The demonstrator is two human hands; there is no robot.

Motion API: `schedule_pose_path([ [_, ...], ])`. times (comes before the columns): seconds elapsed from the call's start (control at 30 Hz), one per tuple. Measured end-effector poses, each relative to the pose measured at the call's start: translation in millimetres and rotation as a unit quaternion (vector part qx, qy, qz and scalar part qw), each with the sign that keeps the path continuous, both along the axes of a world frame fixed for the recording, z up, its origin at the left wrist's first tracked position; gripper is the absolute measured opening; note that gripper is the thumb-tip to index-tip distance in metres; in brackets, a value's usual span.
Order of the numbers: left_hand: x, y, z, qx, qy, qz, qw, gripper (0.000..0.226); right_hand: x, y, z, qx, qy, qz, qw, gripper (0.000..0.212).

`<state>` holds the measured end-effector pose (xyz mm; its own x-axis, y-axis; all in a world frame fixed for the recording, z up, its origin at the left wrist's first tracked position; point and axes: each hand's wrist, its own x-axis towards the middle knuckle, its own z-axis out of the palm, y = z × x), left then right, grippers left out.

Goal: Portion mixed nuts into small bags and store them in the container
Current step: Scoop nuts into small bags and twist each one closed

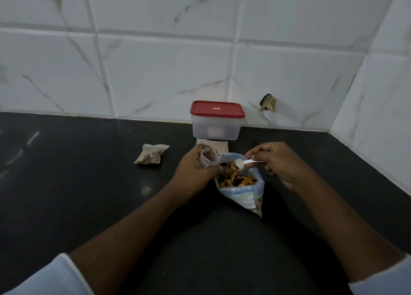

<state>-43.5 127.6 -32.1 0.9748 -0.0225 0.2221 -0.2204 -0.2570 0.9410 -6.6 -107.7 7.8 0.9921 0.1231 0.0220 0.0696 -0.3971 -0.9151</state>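
Head view: nut bag [242, 196] lies open on the dark table [89, 194], mixed nuts [233, 179] showing at its mouth. Left hand [195, 170], at the nut bag's left rim, has its fingers curled round a clear small bag [208, 158], mouth up. Right hand [278, 163], just right of the nut bag, pinches a white scoop [242, 163], bowl over the nuts. Filled small bag [151, 154] lies well left of the nut bag. Container [216, 128], red lid [216, 109] on, stands behind the nut bag at the tiled wall [155, 72].

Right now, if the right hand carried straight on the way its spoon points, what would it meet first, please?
Probably the small bag held in the left hand, just past the spoon; depth is unclear.
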Motion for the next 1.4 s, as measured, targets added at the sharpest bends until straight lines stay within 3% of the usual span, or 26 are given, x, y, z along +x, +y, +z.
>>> schedule_pose_path([
  [0.23, 0, 0, -1, 0.017, -0.008, -0.004, 1.000, 0.035, 0, -3, 4, 0.074, 0.004, -0.004, 0.997, 0.019],
  [0.47, 2, 0, -5, 0.013, -0.024, -0.013, 1.000, 0.040, -17, 17, 12, 0.186, -0.037, 0.086, 0.978, 0.022],
  [0.57, 2, 0, -7, -0.004, -0.029, -0.020, 0.999, 0.042, -26, 26, 11, 0.018, -0.146, 0.117, 0.982, 0.022],
  [0.63, 3, -1, -8, -0.001, -0.039, -0.010, 0.999, 0.035, -30, 30, 8, -0.102, -0.206, 0.147, 0.962, 0.023],
  [0.7, 4, -1, -9, -0.003, -0.046, -0.004, 0.999, 0.032, -32, 33, 5, -0.160, -0.250, 0.151, 0.943, 0.025],
  [0.83, 3, -2, -7, -0.012, -0.047, -0.003, 0.999, 0.032, -32, 32, 7, -0.195, -0.279, 0.154, 0.928, 0.026],
  [1.07, 1, -1, -4, -0.037, -0.034, 0.002, 0.999, 0.038, -30, 18, 20, -0.088, -0.223, 0.171, 0.955, 0.026],
  [1.17, -2, -2, -1, -0.052, -0.016, -0.001, 0.999, 0.039, -26, 12, 22, -0.024, -0.230, 0.114, 0.966, 0.021],
  [1.4, -1, 0, 2, -0.029, 0.006, 0.005, 1.000, 0.036, -13, 3, 5, -0.195, -0.221, 0.091, 0.951, 0.025],
])
